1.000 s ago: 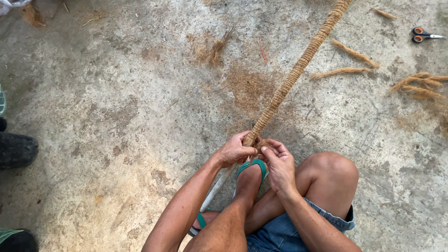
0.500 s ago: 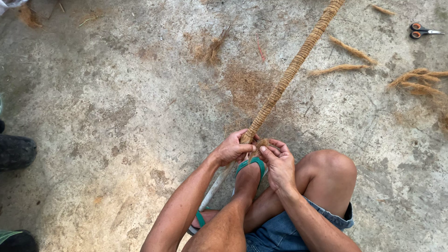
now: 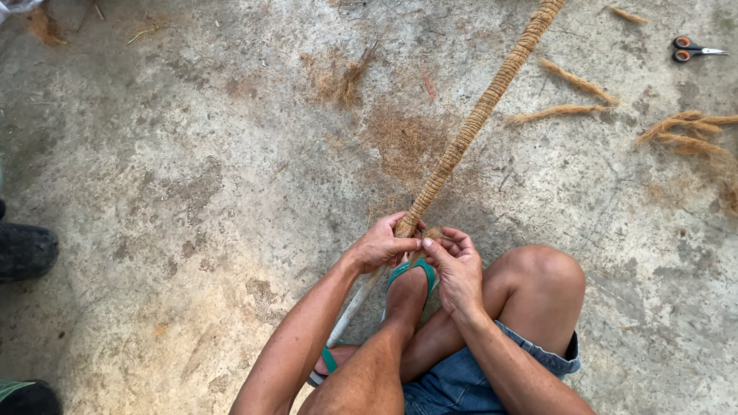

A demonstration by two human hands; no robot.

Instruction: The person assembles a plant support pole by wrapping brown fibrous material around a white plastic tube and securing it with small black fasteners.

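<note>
Both my hands, left hand (image 3: 380,246) and right hand (image 3: 453,261), pinch loose fibre at the wrapped pole's (image 3: 477,115) near end; slackening could unravel the winding.

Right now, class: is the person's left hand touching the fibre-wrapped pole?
Touching. The head view shows the left hand closed around the near end of the fibre-wrapped pole, its fingers wrapped over it, with no gap visible.
</note>
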